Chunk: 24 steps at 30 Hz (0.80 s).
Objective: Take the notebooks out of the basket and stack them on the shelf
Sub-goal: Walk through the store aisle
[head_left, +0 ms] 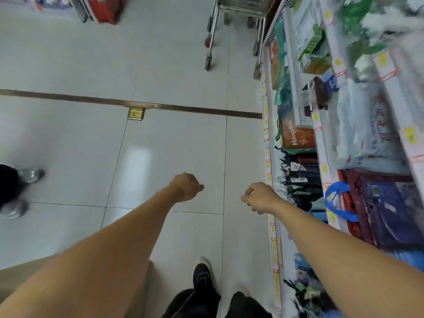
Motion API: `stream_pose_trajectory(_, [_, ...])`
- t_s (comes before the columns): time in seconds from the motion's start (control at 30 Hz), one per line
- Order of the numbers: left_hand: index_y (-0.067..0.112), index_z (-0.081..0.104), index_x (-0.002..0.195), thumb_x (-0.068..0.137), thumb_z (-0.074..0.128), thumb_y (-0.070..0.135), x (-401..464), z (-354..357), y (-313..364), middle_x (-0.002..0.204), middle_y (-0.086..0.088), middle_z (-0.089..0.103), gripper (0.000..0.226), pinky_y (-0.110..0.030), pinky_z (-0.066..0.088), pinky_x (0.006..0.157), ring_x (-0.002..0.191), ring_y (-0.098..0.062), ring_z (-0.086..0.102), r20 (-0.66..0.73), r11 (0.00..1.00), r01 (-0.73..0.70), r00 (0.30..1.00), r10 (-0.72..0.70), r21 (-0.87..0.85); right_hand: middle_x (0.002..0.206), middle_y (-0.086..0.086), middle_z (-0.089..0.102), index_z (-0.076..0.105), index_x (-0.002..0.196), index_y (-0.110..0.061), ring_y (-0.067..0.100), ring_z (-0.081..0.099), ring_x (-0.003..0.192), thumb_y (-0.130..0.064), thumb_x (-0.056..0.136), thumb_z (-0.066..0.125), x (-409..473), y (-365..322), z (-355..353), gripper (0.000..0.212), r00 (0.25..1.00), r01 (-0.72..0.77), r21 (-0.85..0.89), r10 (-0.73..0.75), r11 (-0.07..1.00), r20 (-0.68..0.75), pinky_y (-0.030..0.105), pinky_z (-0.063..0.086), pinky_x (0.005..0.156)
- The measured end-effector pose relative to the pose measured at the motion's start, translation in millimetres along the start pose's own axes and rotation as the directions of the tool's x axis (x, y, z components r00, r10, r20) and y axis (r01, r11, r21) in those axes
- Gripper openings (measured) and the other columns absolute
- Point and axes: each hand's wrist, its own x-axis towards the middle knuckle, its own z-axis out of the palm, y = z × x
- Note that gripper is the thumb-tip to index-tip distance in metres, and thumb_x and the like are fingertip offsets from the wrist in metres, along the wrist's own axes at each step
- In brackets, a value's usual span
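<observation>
Both bare arms reach out over the pale tiled floor [160,76], and neither hand carries anything. The left hand [187,187] hangs with its fingers loosely curled under, gripping nothing; the right hand [259,196] is much the same, fingers drooping in a relaxed curl, thumb side toward its partner. The two hands sit near each other, apart, above the tiles.

Now the thing that matters: where are the notebooks? No basket shows anywhere in this view, and no notebook can be picked out for certain. The white tiered store shelf [325,138] runs along the person's right, its long edge stretching away up the aisle, packed with bagged goods, an orange packet [298,137] and a blue-handled bag [339,200]. The right hand is clearly the nearer one to that shelf, just beside its lower front edge; the left is further out over the aisle.

A metal shopping trolley [236,31] stands at the far end by the shelf, well apart from both hands. Someone else's grey shoes [29,175] show at the left edge. My read: the basket has to be found first.
</observation>
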Motion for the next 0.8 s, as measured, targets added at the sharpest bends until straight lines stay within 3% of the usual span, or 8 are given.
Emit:
stream_pose_trajectory(0.13, [0.011, 0.067, 0.116, 0.090, 0.063, 0.040, 64, -70, 57, 0.114, -0.011, 0.069, 0.039, -0.040, 0.052, 0.096, 0.108, -0.028, 0.064, 0.026, 0.999, -0.020, 0.999, 0.019, 0.041, 0.087, 0.013, 0.060, 0.061, 0.113, 0.009, 0.026, 0.057, 0.072, -0.024, 0.092, 0.062, 68, -67, -62, 0.039, 1.000, 0.030, -0.005, -0.030, 1.000, -0.010, 0.037, 0.052, 0.065])
stream_pose_trajectory(0.3, [0.011, 0.065, 0.120, 0.092, 0.061, 0.041, 150, -169, 117, 0.121, -0.011, 0.066, 0.041, -0.041, 0.050, 0.099, 0.112, -0.027, 0.062, -0.008, 0.996, -0.003, 1.000, 0.004, 0.092, 0.080, 0.012, 0.055, 0.061, 0.111, 0.013, 0.025, 0.054, 0.067, -0.024, 0.092, 0.061, 181, -163, -129, 0.041, 0.997, 0.066, -0.065, -0.064, 0.996, 0.043, 0.031, 0.044, 0.061])
stream_pose_trajectory(0.4, [0.014, 0.068, 0.113, 0.090, 0.063, 0.041, 197, -242, 145, 0.119, -0.008, 0.066, 0.035, -0.039, 0.052, 0.097, 0.109, -0.025, 0.063, -0.044, 0.998, 0.019, 0.999, -0.016, 0.056, 0.077, 0.010, 0.056, 0.066, 0.095, 0.000, 0.024, 0.054, 0.065, -0.025, 0.091, 0.061, 238, -246, -166, 0.026, 0.987, 0.102, -0.154, -0.081, 0.983, 0.140, 0.031, 0.045, 0.060])
stream_pose_trajectory(0.57, [0.014, 0.069, 0.107, 0.089, 0.064, 0.039, 287, -384, 177, 0.109, -0.007, 0.069, 0.031, -0.034, 0.054, 0.091, 0.102, -0.024, 0.065, -0.124, 0.999, 0.010, 0.992, -0.014, -0.031, 0.093, 0.011, 0.066, 0.066, 0.105, 0.001, 0.022, 0.060, 0.073, -0.027, 0.091, 0.062, 336, -406, -225, 0.032, 0.976, 0.196, -0.260, -0.161, 0.945, 0.149, 0.028, 0.047, 0.059])
stream_pose_trajectory(0.73, [0.021, 0.068, 0.104, 0.091, 0.059, 0.039, 413, -535, 185, 0.108, -0.003, 0.067, 0.024, -0.031, 0.052, 0.084, 0.093, -0.021, 0.063, -0.141, 1.000, 0.004, 0.990, -0.007, -0.020, 0.106, 0.015, 0.071, 0.068, 0.100, -0.002, 0.033, 0.068, 0.099, -0.031, 0.084, 0.063, 460, -560, -272, 0.033, 0.979, 0.202, -0.313, -0.185, 0.928, 0.084, 0.043, 0.055, 0.087])
stream_pose_trajectory(0.8, [0.019, 0.068, 0.105, 0.091, 0.060, 0.039, 464, -592, 191, 0.109, -0.004, 0.068, 0.026, -0.032, 0.052, 0.087, 0.096, -0.022, 0.063, -0.123, 1.000, 0.014, 0.992, -0.017, -0.027, 0.102, 0.017, 0.071, 0.067, 0.103, 0.001, 0.033, 0.068, 0.089, -0.029, 0.087, 0.062, 499, -613, -293, 0.035, 0.985, 0.174, -0.285, -0.163, 0.943, 0.063, 0.043, 0.056, 0.082])
